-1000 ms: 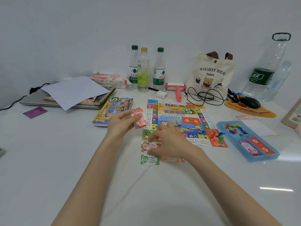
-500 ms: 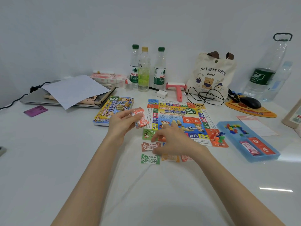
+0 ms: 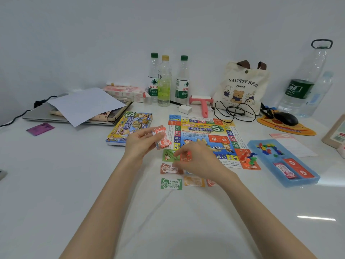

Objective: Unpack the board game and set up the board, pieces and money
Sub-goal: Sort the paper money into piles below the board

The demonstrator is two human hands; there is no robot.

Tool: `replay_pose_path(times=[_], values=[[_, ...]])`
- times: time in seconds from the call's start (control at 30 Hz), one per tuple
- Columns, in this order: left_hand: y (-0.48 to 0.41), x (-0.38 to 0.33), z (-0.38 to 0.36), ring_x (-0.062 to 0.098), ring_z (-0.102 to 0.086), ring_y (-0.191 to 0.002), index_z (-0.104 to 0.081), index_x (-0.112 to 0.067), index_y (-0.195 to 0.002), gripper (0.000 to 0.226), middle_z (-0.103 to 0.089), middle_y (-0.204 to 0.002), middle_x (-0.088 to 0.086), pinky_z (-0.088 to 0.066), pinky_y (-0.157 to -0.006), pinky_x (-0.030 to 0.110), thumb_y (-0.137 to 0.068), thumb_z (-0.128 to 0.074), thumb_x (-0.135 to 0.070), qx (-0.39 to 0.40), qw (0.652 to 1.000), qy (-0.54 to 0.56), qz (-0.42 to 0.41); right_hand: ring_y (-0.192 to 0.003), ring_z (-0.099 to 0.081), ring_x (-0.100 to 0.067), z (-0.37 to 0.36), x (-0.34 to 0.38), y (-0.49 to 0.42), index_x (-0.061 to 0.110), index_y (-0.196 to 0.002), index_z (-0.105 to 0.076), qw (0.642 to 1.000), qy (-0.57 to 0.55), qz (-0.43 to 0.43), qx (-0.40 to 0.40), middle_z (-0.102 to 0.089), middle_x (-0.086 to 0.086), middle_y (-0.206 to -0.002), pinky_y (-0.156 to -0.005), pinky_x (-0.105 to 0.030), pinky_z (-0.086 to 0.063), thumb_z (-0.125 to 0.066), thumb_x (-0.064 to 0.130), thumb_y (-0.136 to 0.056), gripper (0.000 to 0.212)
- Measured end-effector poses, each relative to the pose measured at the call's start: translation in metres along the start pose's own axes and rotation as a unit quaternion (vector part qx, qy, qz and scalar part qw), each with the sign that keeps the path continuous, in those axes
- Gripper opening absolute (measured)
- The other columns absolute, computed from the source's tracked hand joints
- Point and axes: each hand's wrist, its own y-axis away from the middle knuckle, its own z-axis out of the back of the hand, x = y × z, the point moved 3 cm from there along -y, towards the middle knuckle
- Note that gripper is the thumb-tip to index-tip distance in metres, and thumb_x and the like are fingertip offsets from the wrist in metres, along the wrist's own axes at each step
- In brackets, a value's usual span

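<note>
The game box (image 3: 130,126) lies to the left; just beside it the left hand (image 3: 140,144) pinches a stack of paper money (image 3: 162,139). The board (image 3: 205,136) lies flat at centre. The right hand (image 3: 198,160) curls over a red note (image 3: 186,156) at its near edge, pinching or only touching, I can't tell. The blue tray (image 3: 300,182) sits right.

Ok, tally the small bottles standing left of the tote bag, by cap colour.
Green-capped bottles: 2
Yellow-capped bottle: 1
Total: 3
</note>
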Motion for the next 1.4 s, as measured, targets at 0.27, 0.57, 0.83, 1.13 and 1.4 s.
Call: replay_pose_path(times=[0.27,0.57,0.83,1.13,1.4], values=[[0.009,0.007,-0.023,0.017,-0.072,-0.080,-0.068,-0.005,-0.110,0.034,-0.074,-0.097,0.012,-0.058,-0.068,0.023,-0.077,-0.075,-0.004,0.046,0.998,0.033,0.033,-0.088,-0.064,-0.002,0.015,-0.007,0.005,0.026,-0.094,-0.073,0.937,-0.322,-0.092,-0.103,-0.069,0.012,-0.088,-0.077,-0.019,-0.048,-0.070,0.026,-0.086,0.009],[0.022,0.014,-0.043,0.017,-0.073,-0.076,-0.067,-0.004,-0.107,0.034,-0.075,-0.095,0.012,-0.057,-0.060,0.022,-0.074,-0.075,-0.006,0.061,0.993,0.075,0.062,-0.073,-0.070,-0.003,0.016,-0.019,0.010,0.014,-0.089,-0.074,0.913,-0.370,-0.120,-0.122,-0.074,0.002,-0.080,-0.065,-0.013,-0.050,-0.079,0.021,-0.078,0.014],[0.023,0.020,-0.050,0.016,-0.072,-0.076,-0.067,-0.003,-0.108,0.029,-0.075,-0.094,0.011,-0.060,-0.069,0.024,-0.080,-0.072,-0.005,0.080,0.989,0.095,0.084,-0.056,-0.059,0.013,0.025,-0.027,0.019,0.018,-0.085,-0.075,0.909,-0.377,-0.131,-0.119,-0.069,0.013,-0.073,-0.051,-0.004,-0.040,-0.071,0.023,-0.086,0.006],[0.025,0.021,-0.049,0.018,-0.073,-0.076,-0.068,-0.005,-0.101,0.026,-0.075,-0.091,0.011,-0.058,-0.061,0.023,-0.076,-0.075,-0.003,0.056,0.995,0.053,0.071,-0.068,-0.067,-0.004,0.041,-0.046,0.032,0.022,-0.093,-0.067,0.884,-0.420,-0.147,-0.139,-0.074,0.004,-0.078,-0.068,-0.021,-0.056,-0.072,0.013,-0.085,0.013],[0.027,0.022,-0.052,0.017,-0.073,-0.074,-0.069,-0.008,-0.095,0.020,-0.076,-0.087,0.007,-0.057,-0.059,0.021,-0.077,-0.075,-0.002,0.053,0.997,0.024,0.059,-0.085,-0.070,-0.016,0.044,-0.063,0.049,0.007,-0.097,-0.072,0.834,-0.532,-0.136,-0.054,-0.074,-0.010,-0.094,-0.074,-0.024,-0.057,-0.063,0.005,-0.089,0.012]])
